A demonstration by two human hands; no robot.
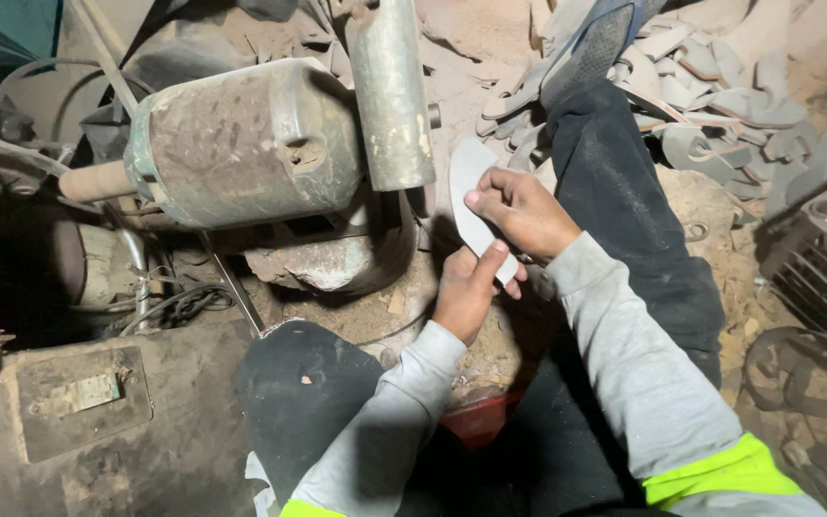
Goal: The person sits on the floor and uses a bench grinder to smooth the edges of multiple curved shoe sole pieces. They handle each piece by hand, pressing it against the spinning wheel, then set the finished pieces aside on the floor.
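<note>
Grey sole-shaped blank [472,206], flat and thin, is pinched between both my hands. My right hand [521,211] grips it from the right side, fingers curled over its upper face with the fingertips pressed against the middle of the piece. My left hand [467,290] takes the lower end, thumb laid up along the face and the other fingers closed behind it. Both grips are pressed tight on the blank; neither hand is spread.

The blank stands nearly upright, its rounded top end just beside the lower end of a dull metal cylinder [391,91] that rises to the top edge of the view. I cannot tell whether the two touch. Left of the cylinder sits a dusty motor housing [241,144] with a pale shaft stub [96,181] at its left end. Below it, loose cables [179,304] lie on the dirt.

My right leg in dark trousers [629,206] stretches up past my right hand. Beyond it, a heap of similar cut sole pieces [720,105] covers the brown dusty ground. A dark crate [820,263] stands at the right edge. Something red [479,419] shows under my forearms, too hidden to identify.
</note>
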